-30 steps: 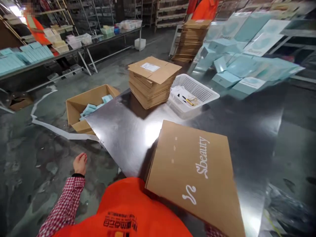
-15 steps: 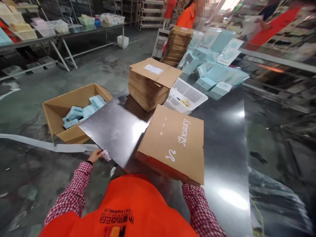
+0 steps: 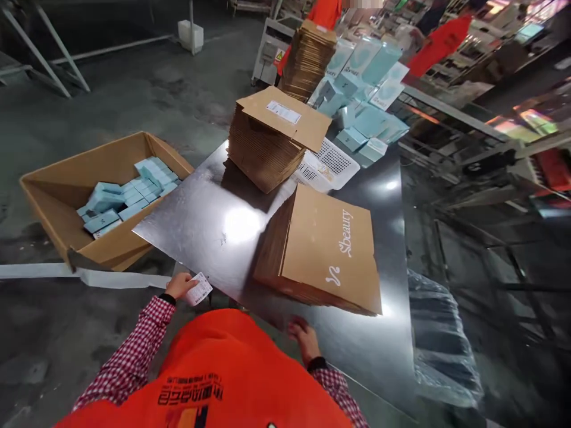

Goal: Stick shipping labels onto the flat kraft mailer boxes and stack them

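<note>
In my left hand (image 3: 179, 286) a white printed label (image 3: 198, 289) is pinched between thumb and fingers, just off the near left edge of the metal table (image 3: 196, 208). My right hand (image 3: 304, 340) is over the near edge of the table, its fingers somewhat blurred and loosely extended, and I see nothing in it. Ahead of that hand, apart from it, lies a stack of flat brown cartons (image 3: 330, 249), the top one printed "beauty" in white. Behind stands another stack of folded cartons (image 3: 267, 139) with a white label (image 3: 284, 112) on top.
At the left, a large open carton (image 3: 49, 196) holds several light-blue boxes (image 3: 107, 196). A white perforated basket (image 3: 332, 163) stands behind the cartons, and more blue boxes (image 3: 361, 119) are piled at the back. A plastic-wrapped bundle (image 3: 441, 333) is at the right. Orange-clad people are beyond.
My right hand has come away from the near side of the printed carton stack, back toward my body. The label in my left hand has turned more face-up. The view has shifted.
</note>
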Available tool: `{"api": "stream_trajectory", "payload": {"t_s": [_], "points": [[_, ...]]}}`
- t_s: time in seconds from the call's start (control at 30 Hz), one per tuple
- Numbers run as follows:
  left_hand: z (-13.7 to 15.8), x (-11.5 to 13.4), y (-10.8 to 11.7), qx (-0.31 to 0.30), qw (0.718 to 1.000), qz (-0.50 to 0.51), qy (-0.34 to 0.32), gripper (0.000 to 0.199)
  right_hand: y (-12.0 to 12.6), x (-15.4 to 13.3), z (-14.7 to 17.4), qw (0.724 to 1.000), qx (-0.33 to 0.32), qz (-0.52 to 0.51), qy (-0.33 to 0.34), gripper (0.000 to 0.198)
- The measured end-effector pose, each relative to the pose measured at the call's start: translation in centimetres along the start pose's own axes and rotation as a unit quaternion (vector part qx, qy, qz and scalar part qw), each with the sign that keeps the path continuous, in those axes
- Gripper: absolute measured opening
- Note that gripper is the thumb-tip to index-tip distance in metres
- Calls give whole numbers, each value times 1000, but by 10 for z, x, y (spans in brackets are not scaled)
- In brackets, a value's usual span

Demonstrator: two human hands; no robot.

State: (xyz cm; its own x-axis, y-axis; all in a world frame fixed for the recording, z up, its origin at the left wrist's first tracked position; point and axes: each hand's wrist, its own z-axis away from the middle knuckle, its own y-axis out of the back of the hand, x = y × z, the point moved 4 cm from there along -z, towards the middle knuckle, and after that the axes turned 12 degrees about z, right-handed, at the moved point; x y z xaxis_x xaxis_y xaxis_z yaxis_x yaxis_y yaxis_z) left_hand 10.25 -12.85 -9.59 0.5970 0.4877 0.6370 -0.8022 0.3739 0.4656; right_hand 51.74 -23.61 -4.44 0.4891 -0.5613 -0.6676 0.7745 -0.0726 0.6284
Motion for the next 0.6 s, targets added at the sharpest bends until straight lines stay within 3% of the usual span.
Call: {"api": "stream_trajectory", "payload": {"t_s": [0.13, 0.23, 0.33, 0.43, 0.5, 0.6], "points": [[21, 17, 3, 11, 999, -42, -20, 30, -47, -70, 21, 974, -179, 43, 130, 44], [51, 39, 12, 22, 996, -39, -77, 35, -61, -127, 30, 940, -223, 71, 247, 43], [87, 78, 23, 63, 984, -25, -167, 36, -61, -166, 33, 919, -246, 39, 305, 51], [121, 130, 26, 142, 934, 23, -327, 30, -45, -195, 34, 910, -227, -17, 345, 61], [137, 162, 22, 179, 888, 75, -417, 26, -25, -212, 34, 908, -178, -60, 375, 43], [145, 198, 10, 175, 871, 130, -440, 30, 9, -229, 38, 898, -68, -109, 422, 25]]}}
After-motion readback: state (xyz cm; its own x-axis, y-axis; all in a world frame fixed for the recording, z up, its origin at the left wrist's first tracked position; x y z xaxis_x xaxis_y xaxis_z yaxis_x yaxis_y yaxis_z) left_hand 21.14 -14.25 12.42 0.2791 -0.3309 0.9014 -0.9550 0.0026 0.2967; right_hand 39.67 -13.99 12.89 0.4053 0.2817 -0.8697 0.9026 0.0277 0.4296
